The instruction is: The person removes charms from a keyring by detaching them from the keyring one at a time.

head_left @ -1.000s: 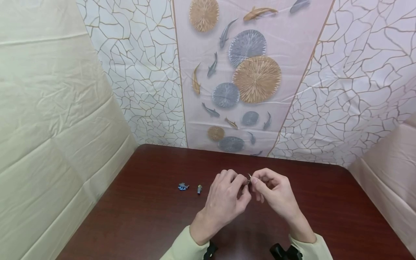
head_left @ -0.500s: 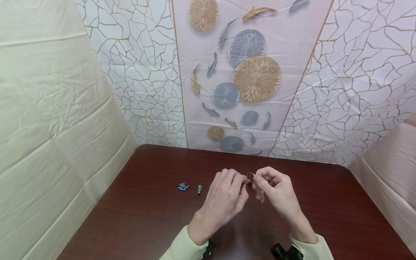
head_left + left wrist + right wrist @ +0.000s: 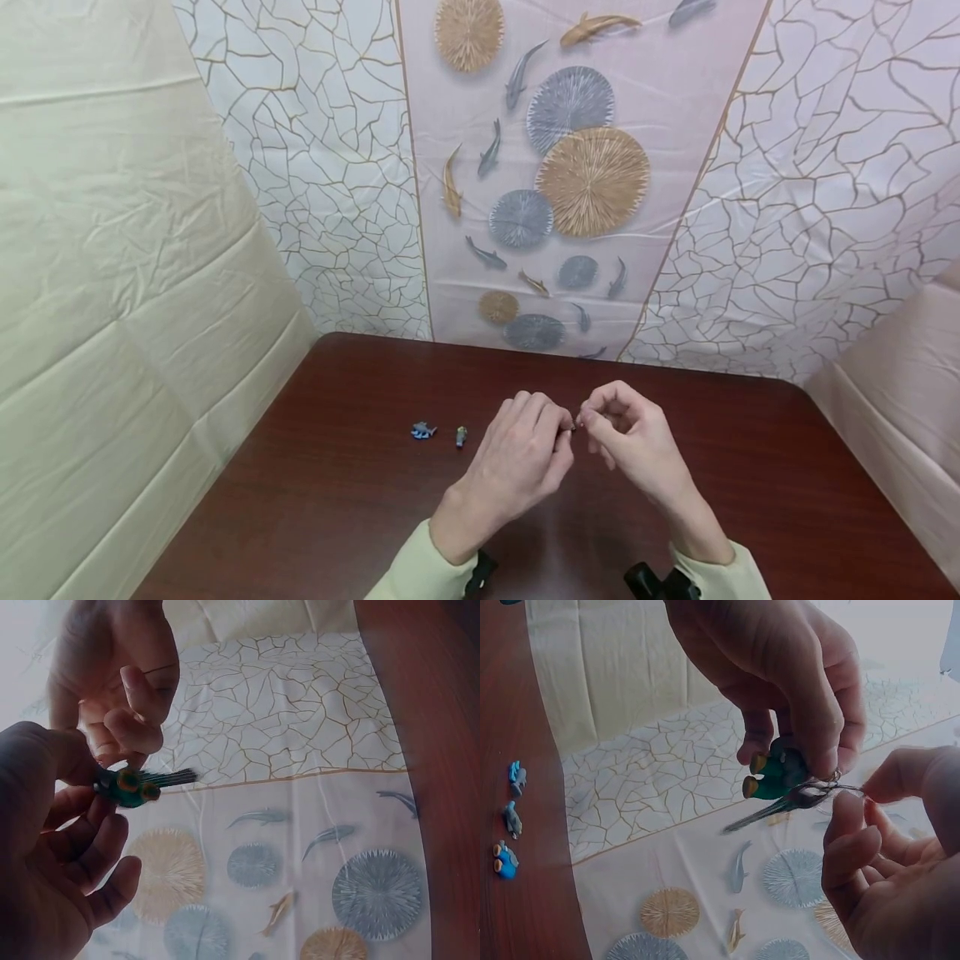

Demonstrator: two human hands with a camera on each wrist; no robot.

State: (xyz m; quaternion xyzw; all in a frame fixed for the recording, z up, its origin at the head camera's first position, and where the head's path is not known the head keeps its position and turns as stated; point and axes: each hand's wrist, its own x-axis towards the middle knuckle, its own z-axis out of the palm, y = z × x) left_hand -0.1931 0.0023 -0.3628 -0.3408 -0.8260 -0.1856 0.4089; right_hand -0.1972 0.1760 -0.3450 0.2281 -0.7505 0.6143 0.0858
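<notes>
Both hands meet above the table in the head view. My left hand (image 3: 513,450) pinches a small green toy figure (image 3: 780,776) with orange-tipped feet, seen best in the right wrist view. A dark tassel (image 3: 761,816) hangs from the figure's metal fittings. Opposite it, my right hand (image 3: 637,437) pinches a thin metal ring (image 3: 849,787) joined to the tassel between thumb and forefinger. In the left wrist view the green figure shows blurred beside the left fingertips, with the right hand behind it. From the head camera, the left hand's fingers hide most of the figure.
On the dark red table (image 3: 337,500) lie a grey shark-like figure on blue (image 3: 422,431) and a small grey-blue figure (image 3: 461,437). A blue figure with orange parts (image 3: 505,859) appears in the right wrist view. Patterned cloth (image 3: 360,208) hangs behind the table.
Half a second ago the metal ring stood visible between the hands; now it is mostly hidden at the right fingertips. The right hand has shifted slightly. The figures on the table stay put.
</notes>
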